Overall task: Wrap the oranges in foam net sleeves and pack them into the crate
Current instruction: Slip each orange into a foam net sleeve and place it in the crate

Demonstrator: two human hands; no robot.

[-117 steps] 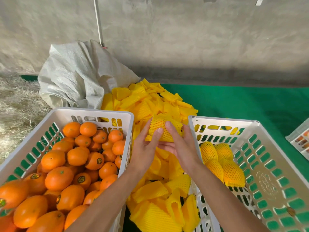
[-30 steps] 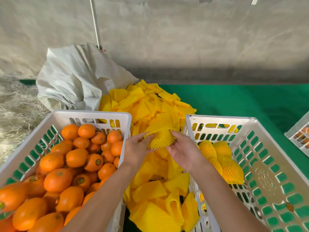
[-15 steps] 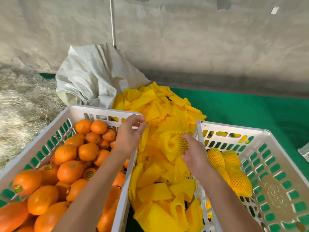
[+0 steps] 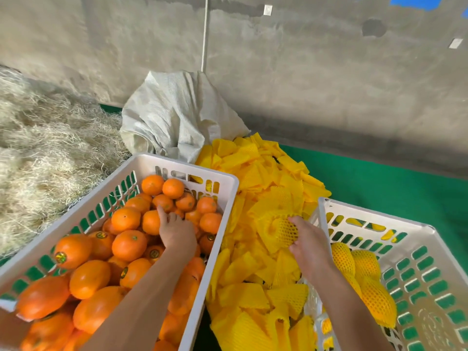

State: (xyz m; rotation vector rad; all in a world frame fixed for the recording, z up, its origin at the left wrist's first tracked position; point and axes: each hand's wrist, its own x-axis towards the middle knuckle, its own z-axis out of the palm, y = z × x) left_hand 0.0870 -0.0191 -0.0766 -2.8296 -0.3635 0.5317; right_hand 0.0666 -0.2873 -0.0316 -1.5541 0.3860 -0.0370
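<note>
Oranges (image 4: 129, 245) fill the white crate (image 4: 229, 183) under your left hand (image 4: 177, 235). Your left fingers (image 4: 162, 215) are extended and spread, reaching down among the unwrapped fruit; the fingertips touch the oranges at the middle of the heap, and no fruit is yet enclosed by them. Your right hand (image 4: 310, 245) grips one foam net sleeve (image 4: 283, 230), with the thumb and fingers curled round its mesh (the sleeve bulges open just ahead of your fingertips). Below and around those right fingers lies the loose pile of yellow sleeves (image 4: 255, 272), between the two crates. Just beyond the heel of your right hand, inside the second white crate (image 4: 379, 219), lie the wrapped oranges (image 4: 364, 274), clustered against its near-left wall. Beyond both sets of fingertips, a white woven sack (image 4: 174, 115) sits against the concrete wall.
</note>
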